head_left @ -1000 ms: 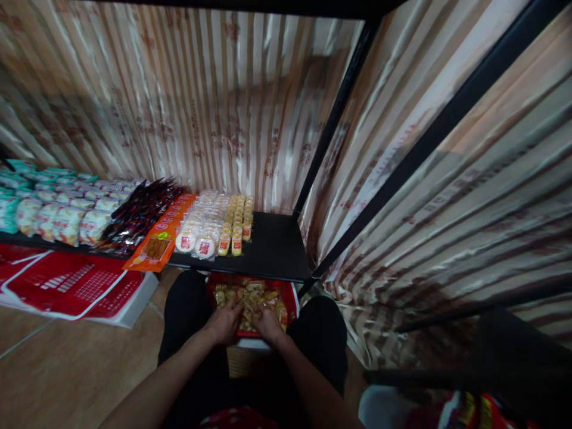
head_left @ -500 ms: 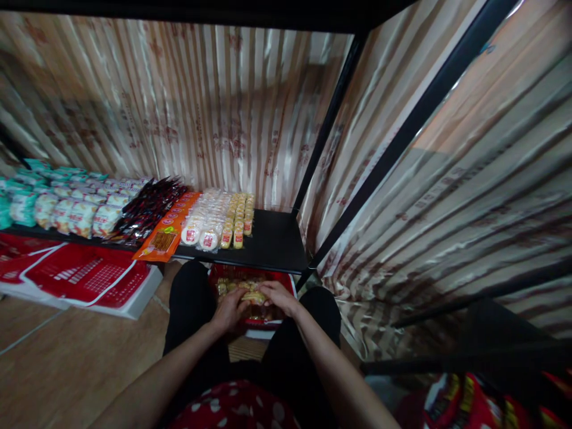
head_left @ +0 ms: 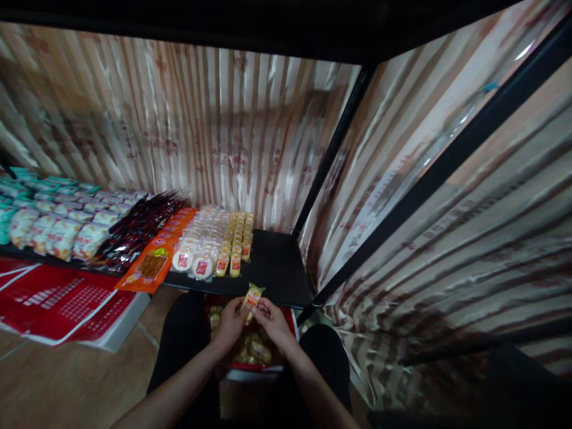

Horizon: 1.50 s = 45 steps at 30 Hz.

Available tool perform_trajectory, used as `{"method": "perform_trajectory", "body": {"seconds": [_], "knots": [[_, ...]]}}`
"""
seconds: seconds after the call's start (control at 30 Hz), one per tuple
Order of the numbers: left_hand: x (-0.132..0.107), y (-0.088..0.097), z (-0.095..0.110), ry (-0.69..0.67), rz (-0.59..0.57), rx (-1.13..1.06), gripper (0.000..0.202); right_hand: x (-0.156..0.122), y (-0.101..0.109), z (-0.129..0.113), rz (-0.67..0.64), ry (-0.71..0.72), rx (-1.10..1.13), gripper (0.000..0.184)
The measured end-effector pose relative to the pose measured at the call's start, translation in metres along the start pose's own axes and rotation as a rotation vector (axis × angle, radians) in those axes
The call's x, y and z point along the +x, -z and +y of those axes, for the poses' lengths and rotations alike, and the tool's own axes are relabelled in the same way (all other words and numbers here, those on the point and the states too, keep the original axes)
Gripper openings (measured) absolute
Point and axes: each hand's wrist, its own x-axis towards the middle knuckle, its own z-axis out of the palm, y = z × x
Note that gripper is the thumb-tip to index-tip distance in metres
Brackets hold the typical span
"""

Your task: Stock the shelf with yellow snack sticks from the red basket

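Note:
Between my two hands is a small yellow snack packet with an orange and red label, tilted upright just in front of the shelf edge. My left hand grips its left side. On its right side, the fingers of my right hand are closed. Below both hands, between my knees, stands a red-lined box with several similar wrapped packets in it. On the black shelf ahead, yellow packets stand in rows, beside white round wrapped crackers.
Further left on the shelf lie an orange snack bag, dark glossy packets, white packets and teal ones. Red and white packaging rests on the floor. A black post slants at right before the curtain.
My hands have risen from inside the box toward the shelf edge, bringing one yellow packet up. The view has shifted slightly.

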Motion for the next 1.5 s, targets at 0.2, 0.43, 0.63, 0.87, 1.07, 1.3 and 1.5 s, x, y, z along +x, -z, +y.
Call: {"method": "perform_trajectory", "body": {"seconds": [0.2,0.43,0.63,0.87,1.07,1.3,1.5], "knots": [[0.046,-0.017,0.023,0.023,0.03,0.025,0.046,0.037,0.015,-0.012,0.18,0.074,-0.038,0.04],[0.084,-0.047,0.054,-0.118,0.122,0.364,0.044,0.097,0.052,-0.014,0.395,0.031,-0.108,0.044],[0.13,-0.08,0.054,0.002,0.031,0.336,0.046,0.152,0.076,-0.01,0.492,-0.007,-0.186,0.043],[0.196,-0.094,0.045,-0.03,0.113,0.228,0.045,0.218,0.094,-0.005,0.54,-0.022,-0.361,0.044],[0.236,-0.097,0.046,0.009,0.12,0.152,0.048,0.258,0.098,-0.013,0.558,-0.02,-0.467,0.034],[0.265,-0.097,0.045,-0.037,0.195,0.093,0.047,0.289,0.095,-0.01,0.524,0.034,-0.477,0.019],[0.284,-0.095,0.035,-0.081,0.177,0.089,0.045,0.304,0.092,-0.007,0.5,0.007,-0.507,0.018]]}}
